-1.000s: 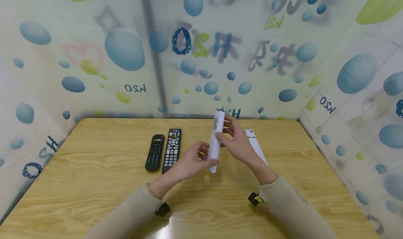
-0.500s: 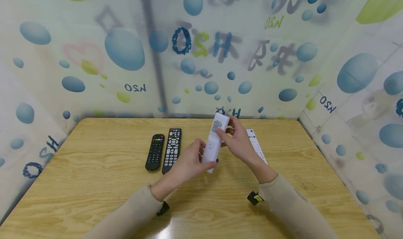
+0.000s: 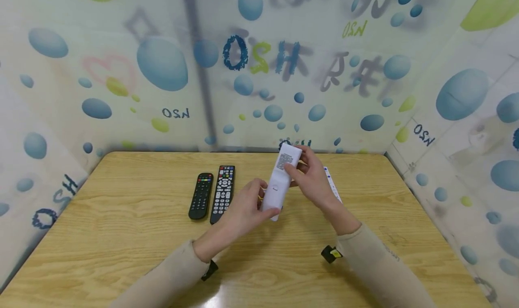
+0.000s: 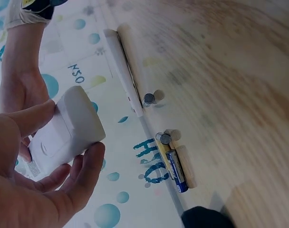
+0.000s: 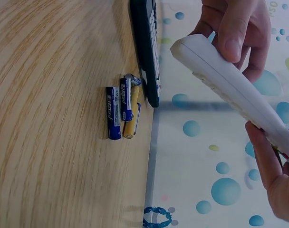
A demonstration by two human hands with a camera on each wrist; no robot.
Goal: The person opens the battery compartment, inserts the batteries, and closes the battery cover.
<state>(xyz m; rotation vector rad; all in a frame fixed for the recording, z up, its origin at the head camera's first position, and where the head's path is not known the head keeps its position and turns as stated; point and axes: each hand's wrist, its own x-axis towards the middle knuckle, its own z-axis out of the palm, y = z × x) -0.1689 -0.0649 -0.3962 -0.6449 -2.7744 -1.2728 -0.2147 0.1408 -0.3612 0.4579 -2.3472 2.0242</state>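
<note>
Both hands hold a white remote control above the table, tilted, its back with a grey printed label turned up. My left hand grips the near end, thumb on the back and fingers beneath. At the far end my right hand pinches it, thumb by the label. In the right wrist view its button side points down toward the table. Several batteries lie on the wood below: a blue battery beside a yellow battery, and a blue battery in the left wrist view. The head view hides them.
Left of the hands lie a smaller black remote and a longer black remote, side by side. A second white remote lies at the right, partly covered by the right hand. A patterned wall covering stands behind the wooden table.
The white remote has turned from nearly edge-on to show its broad back and label. Its far end has shifted slightly right with my right hand; both hands keep their hold.
</note>
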